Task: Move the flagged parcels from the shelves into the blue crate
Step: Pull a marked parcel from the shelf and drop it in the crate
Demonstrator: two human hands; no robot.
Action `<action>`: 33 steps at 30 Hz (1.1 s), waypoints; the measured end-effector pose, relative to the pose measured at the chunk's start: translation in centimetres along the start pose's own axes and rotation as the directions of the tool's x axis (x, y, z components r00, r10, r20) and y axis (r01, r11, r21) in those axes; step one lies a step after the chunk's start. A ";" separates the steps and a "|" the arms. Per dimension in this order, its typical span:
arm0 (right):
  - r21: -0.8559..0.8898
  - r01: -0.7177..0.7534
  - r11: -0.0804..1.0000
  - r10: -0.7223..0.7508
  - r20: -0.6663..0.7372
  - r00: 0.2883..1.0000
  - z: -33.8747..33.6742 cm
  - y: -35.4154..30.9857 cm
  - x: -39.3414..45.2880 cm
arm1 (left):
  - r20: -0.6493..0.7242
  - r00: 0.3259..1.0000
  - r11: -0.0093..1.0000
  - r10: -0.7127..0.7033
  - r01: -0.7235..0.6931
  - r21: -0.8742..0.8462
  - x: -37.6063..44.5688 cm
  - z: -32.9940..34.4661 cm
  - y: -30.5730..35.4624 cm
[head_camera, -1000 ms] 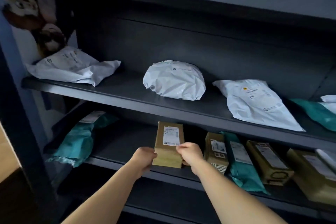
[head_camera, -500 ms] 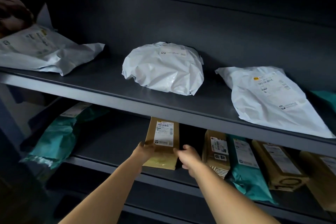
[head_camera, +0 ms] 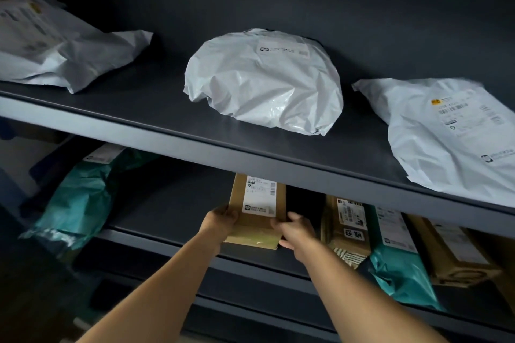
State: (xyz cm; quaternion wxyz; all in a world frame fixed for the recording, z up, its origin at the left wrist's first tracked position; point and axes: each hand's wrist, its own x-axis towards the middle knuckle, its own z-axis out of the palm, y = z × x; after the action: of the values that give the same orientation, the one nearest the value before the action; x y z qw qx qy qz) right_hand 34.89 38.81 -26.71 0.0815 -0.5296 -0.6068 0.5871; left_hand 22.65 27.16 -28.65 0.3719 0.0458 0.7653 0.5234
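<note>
A small brown cardboard box (head_camera: 256, 220) with a white label lies on the lower shelf (head_camera: 172, 203), its far end hidden under the upper shelf's front edge. My left hand (head_camera: 220, 220) grips its left side and my right hand (head_camera: 295, 231) grips its right near corner. To its right stand another brown box (head_camera: 348, 228), a teal mailer (head_camera: 395, 259) and a larger brown box (head_camera: 457, 253). The blue crate is not in view, and I see no flag on any parcel.
The upper shelf (head_camera: 156, 114) carries a rounded white poly bag (head_camera: 264, 83), a flat white mailer (head_camera: 451, 133) at the right and another white mailer (head_camera: 55, 53) at the left. A teal bag (head_camera: 80, 198) leans at the lower shelf's left end.
The view has moved closer and tilted down. The small brown box sits further in under the upper shelf, with both hands still on its sides.
</note>
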 end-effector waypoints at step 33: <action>-0.124 0.050 0.991 -0.063 -0.107 0.992 -1.6 -1.9 -0.9 | -0.158 0.888 0.761 0.433 -0.265 0.592 -2.4 2.7 3.4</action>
State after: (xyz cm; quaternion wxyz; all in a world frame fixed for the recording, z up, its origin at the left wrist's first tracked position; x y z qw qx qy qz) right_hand 35.37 39.59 -24.26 0.0994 -0.5479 -0.6507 0.5163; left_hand 24.96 29.70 -25.08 0.1226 0.2189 0.9064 0.3399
